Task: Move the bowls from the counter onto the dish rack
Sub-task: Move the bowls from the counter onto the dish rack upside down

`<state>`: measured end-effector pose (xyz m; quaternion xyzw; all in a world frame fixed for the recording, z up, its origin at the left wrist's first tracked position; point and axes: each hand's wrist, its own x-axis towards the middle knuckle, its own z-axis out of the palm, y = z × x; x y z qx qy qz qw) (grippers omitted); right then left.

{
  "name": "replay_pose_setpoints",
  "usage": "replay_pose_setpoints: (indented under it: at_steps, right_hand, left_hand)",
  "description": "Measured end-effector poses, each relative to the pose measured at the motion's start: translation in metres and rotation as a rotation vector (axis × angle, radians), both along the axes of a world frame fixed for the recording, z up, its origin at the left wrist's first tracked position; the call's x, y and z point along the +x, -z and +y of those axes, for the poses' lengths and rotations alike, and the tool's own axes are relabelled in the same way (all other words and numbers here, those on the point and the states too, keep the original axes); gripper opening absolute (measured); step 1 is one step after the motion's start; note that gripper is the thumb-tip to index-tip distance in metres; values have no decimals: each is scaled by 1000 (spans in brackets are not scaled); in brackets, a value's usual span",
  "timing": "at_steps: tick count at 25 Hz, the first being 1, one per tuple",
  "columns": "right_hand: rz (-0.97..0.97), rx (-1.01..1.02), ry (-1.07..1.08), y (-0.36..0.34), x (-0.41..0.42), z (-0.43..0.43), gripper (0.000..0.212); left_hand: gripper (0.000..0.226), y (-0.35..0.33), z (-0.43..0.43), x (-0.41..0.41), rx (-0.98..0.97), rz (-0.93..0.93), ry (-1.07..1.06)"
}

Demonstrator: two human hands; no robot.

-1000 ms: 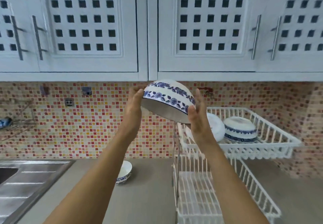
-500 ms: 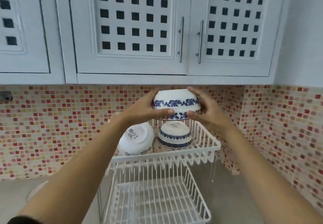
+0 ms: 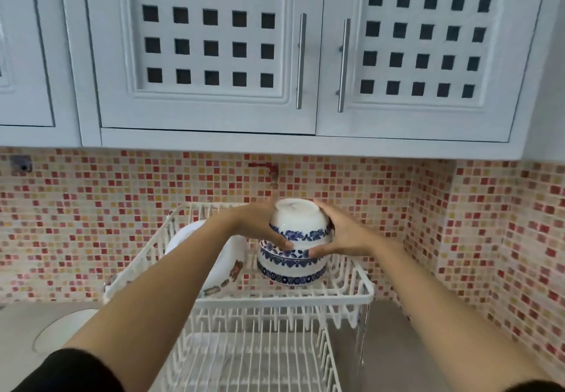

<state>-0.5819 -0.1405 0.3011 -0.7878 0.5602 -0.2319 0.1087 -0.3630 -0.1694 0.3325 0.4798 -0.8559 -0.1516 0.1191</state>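
A white bowl with blue flower bands (image 3: 298, 223) is upside down, stacked on a second matching bowl (image 3: 290, 270) in the upper tier of the white dish rack (image 3: 345, 295). My left hand (image 3: 260, 228) grips its left side and my right hand (image 3: 339, 235) its right side, thumbs at the rim. A white dish (image 3: 223, 257) leans on edge in the rack's left part, partly hidden by my left forearm. Another white bowl (image 3: 61, 329) sits on the counter at the lower left, half covered by my arm.
The rack's lower tier (image 3: 253, 358) holds nothing visible. White cabinets with bar handles (image 3: 301, 61) hang low overhead. Mosaic tile wall (image 3: 477, 238) closes in behind and on the right. Grey counter (image 3: 394, 352) extends right of the rack.
Both hands have lowered the inverted bowl from above the rack down onto the bowl in the upper tier. The view has moved closer to the rack.
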Motion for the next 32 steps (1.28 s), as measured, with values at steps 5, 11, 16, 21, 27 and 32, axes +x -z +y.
replay_pose_setpoints:
  at_steps: [5, 11, 16, 21, 27, 32]
  right_hand:
    - [73, 48, -36, 14, -8, -24, 125]
    - [212, 89, -30, 16, -5, -35, 116]
    - [315, 116, 26, 16, 0, -35, 129]
    - [388, 131, 52, 7, 8, -23, 126]
    - [303, 13, 95, -19, 53, 5, 92]
    - [247, -61, 64, -32, 156, 19, 72]
  left_hand:
    - [117, 16, -16, -15, 20, -77, -45]
    - [110, 27, -25, -22, 41, -184, -84]
    - [108, 35, -26, -23, 42, -198, -111]
    - [123, 27, -16, -19, -20, -241, -77]
    - [66, -10, 12, 33, -272, -104, -58]
    - [63, -12, 33, 139, -272, -102, -173]
